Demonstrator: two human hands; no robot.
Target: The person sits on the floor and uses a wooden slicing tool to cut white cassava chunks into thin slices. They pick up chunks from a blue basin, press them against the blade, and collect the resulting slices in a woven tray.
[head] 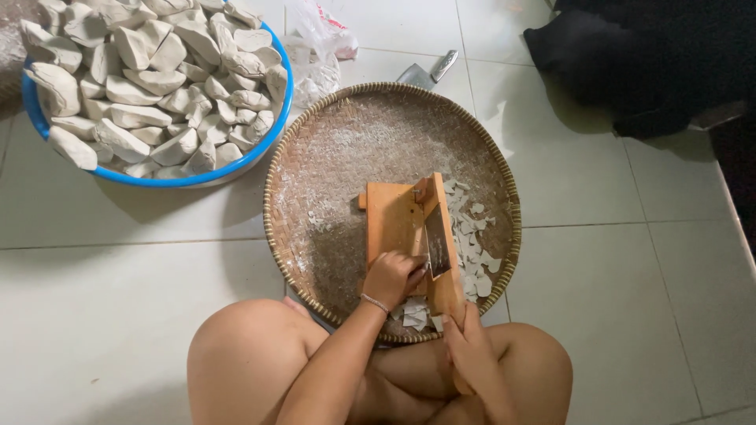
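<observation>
Your left hand (391, 277) is curled shut over something pressed against the wooden slicer board (398, 224), just left of its metal blade (438, 244); the fingers cover whatever is under them, so you cannot tell from here what the piece is or how much of it is left. A thin bracelet (375, 302) circles that wrist. Your right hand (470, 350) wraps closed around the near end of the slicer, and the grip hides the board's lower edge and part of its right rail. The slicer lies tilted in the round woven tray (315, 169), its far end near the tray's middle and its near end over the near rim. Thin pale slices (472, 240) lie scattered on the tray to the right of the blade, and a small heap of them (413, 312) sits under the board between your hands, partly covered by it. Your knees cut off the tray's near rim. Far to the left stands a blue basin (279, 118) heaped with pale grey-white chunks (150, 79); its top and left side run out of view. Beyond the tray's far rim, a cleaver (428, 72) shows only its handle and a corner of blade, the rest behind the rim. Just left of it is a crumpled clear plastic bag (319, 47), contents hard to make out. A dark cloth (646, 63) fills the far right corner, cut off by the edge.
</observation>
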